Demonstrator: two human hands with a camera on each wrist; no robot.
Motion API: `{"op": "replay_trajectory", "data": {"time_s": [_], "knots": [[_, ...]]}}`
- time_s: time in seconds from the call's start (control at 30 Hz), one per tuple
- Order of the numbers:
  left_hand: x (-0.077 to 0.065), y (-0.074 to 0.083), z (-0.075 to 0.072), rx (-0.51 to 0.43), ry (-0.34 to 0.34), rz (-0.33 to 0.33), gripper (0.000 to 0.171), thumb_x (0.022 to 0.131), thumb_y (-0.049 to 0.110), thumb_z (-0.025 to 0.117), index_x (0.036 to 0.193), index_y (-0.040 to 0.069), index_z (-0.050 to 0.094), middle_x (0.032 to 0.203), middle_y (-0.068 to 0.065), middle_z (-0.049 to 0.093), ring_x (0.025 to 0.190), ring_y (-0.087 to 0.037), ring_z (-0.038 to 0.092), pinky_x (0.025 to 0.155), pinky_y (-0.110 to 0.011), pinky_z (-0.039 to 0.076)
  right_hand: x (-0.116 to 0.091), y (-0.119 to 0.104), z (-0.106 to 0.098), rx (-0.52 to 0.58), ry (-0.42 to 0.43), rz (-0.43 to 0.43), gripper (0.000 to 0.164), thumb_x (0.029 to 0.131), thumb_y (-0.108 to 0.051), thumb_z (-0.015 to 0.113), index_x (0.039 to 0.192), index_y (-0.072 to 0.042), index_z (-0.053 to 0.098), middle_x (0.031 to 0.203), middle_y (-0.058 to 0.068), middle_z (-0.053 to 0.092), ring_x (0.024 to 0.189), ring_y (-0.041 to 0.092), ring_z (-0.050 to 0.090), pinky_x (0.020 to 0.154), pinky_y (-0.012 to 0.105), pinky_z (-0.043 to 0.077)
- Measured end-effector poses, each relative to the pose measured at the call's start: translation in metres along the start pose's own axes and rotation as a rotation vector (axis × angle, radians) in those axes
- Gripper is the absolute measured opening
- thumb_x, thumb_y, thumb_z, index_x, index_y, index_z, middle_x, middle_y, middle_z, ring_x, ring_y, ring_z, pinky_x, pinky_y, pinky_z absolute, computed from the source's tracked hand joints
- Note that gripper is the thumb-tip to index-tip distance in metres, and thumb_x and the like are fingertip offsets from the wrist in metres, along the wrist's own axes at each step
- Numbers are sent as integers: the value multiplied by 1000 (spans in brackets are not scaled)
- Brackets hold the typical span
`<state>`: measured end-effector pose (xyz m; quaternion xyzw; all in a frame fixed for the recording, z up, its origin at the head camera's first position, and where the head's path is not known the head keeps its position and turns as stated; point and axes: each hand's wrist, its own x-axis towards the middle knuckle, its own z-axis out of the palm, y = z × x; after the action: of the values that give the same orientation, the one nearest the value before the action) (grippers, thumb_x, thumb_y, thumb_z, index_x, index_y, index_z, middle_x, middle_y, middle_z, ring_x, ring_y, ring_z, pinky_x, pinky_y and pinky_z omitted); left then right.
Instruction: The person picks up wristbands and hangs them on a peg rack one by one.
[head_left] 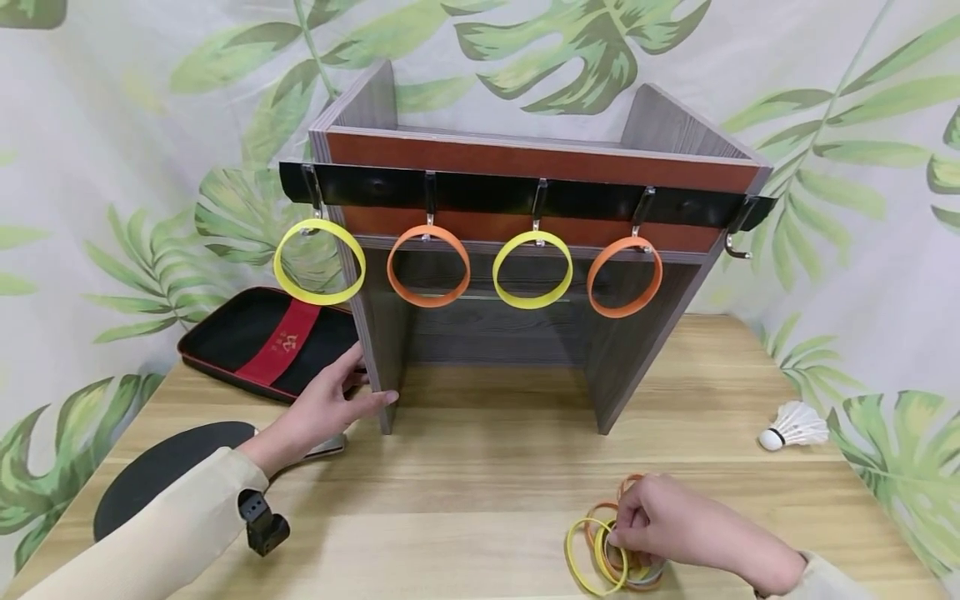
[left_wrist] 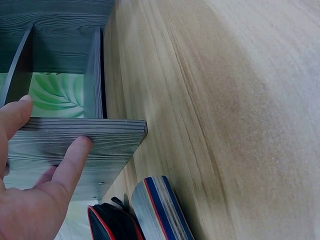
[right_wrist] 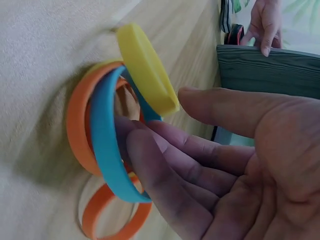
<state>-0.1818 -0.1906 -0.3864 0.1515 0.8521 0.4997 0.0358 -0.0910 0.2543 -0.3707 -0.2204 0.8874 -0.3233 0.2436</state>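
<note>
At its left side panel, my left hand (head_left: 330,404) holds the grey wood-grain stand (head_left: 480,329), thumb toward the inner face and fingers on the outer side. Silicone wristbands in yellow (head_left: 533,302) and orange (head_left: 427,300) hang from hooks on the black bar (head_left: 480,193) across its front. My right hand (head_left: 667,521) is at a loose pile of wristbands on the table. In the right wrist view, thumb and forefinger pinch the edge of a yellow wristband (right_wrist: 145,70). A blue wristband (right_wrist: 105,135) and an orange wristband (right_wrist: 80,120) lie against the other fingers.
The bar's right-end hook (head_left: 738,250) carries no band. A shuttlecock (head_left: 793,427) lies at the table's right. On the left are a black table tennis bat (head_left: 176,458) and a black case (head_left: 225,337) with a red stripe. Behind hangs a leaf-patterned cloth (head_left: 135,100).
</note>
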Motion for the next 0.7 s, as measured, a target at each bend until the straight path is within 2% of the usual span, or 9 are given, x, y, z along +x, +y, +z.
{"op": "replay_trajectory", "data": {"time_s": [0.13, 0.27, 0.33, 0.47, 0.63, 0.7], "knots": [[-1, -1, 0, -4, 2, -9, 88, 99, 25, 74, 168, 29, 21, 158, -18, 50, 139, -42, 54, 113, -63, 46, 1, 0, 4, -5, -9, 20, 24, 91, -14, 77, 68, -12, 69, 55, -13, 56, 50, -4, 50, 49, 18, 44], [0, -1, 0, -5, 1, -14, 88, 98, 25, 75, 168, 28, 21, 158, -18, 50, 140, -42, 54, 114, -63, 45, 0, 0, 5, 23, -28, 38, 23, 93, -14, 76, 71, -11, 69, 56, -8, 61, 51, -2, 55, 51, 18, 45], [0, -1, 0, -5, 0, -15, 88, 99, 25, 75, 168, 27, 21, 158, -18, 50, 140, -42, 53, 114, -64, 45, 0, 1, 4, 46, -26, 18, 20, 94, -13, 76, 74, -10, 70, 59, -5, 65, 54, -2, 59, 51, 19, 47], [0, -1, 0, -1, 2, -15, 88, 99, 25, 75, 168, 27, 21, 158, -18, 50, 140, -42, 54, 114, -64, 45, -1, 5, 1, 126, -8, -83, 14, 96, -12, 73, 83, -7, 71, 66, 0, 69, 60, -2, 63, 53, 22, 52], [0, -1, 0, -3, 2, -18, 88, 98, 25, 75, 168, 28, 21, 158, -18, 50, 139, -42, 54, 114, -63, 46, -3, 10, -7, 302, -26, -239, 11, 100, -6, 67, 93, 3, 68, 73, 19, 72, 67, -1, 68, 57, 31, 61], [0, -1, 0, -3, 0, -20, 88, 98, 25, 75, 168, 28, 21, 158, -18, 50, 139, -42, 54, 113, -63, 46, -3, 10, -12, 362, -25, -276, 11, 101, -3, 65, 96, 6, 67, 76, 25, 72, 70, 0, 70, 60, 33, 62]]}}
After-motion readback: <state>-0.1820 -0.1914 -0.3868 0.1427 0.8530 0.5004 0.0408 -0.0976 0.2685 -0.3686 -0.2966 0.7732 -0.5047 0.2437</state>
